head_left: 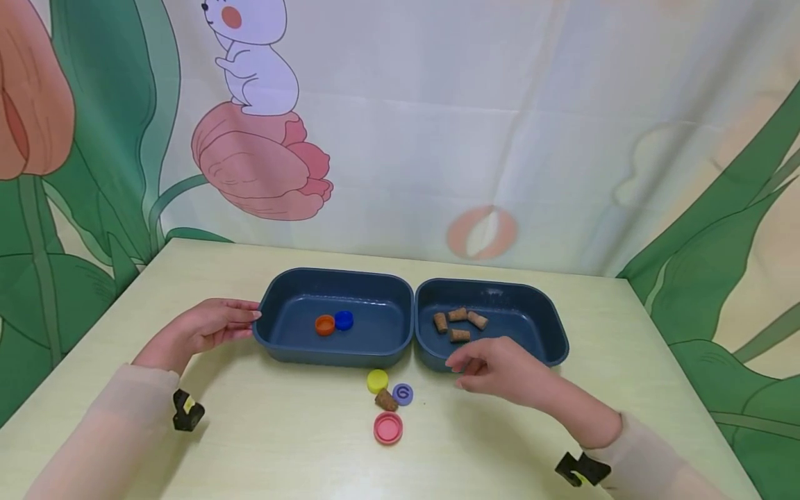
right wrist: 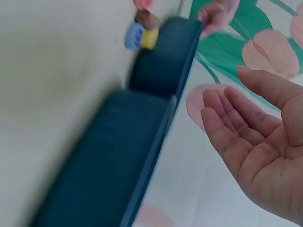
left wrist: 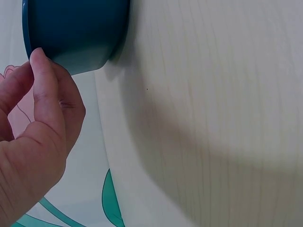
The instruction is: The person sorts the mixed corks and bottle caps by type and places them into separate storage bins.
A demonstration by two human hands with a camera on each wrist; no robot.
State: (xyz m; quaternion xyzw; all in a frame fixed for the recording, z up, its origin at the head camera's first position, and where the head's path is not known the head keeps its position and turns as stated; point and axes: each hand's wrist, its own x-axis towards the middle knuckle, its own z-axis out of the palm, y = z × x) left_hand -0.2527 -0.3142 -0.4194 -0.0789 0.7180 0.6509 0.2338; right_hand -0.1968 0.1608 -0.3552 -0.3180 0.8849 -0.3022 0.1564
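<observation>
My left hand (head_left: 215,325) pinches the left end rim of a dark blue bin (head_left: 337,357); the left wrist view shows its fingers at the rim of that bin (left wrist: 75,33). Inside lie an orange bottle cap (head_left: 325,325) and a blue bottle cap (head_left: 344,320). My right hand (head_left: 500,368), fingers loosely bent and holding nothing, hovers by the front of a second dark blue bin (head_left: 550,326). That bin holds several corks (head_left: 459,336). In the right wrist view the palm of the right hand (right wrist: 260,146) shows bare.
On the table (head_left: 281,444) before the bins lie a yellow cap (head_left: 378,380), a purple cap (head_left: 403,394), a cork (head_left: 386,400) and a pink cap (head_left: 388,428). A printed curtain (head_left: 400,139) hangs behind the table.
</observation>
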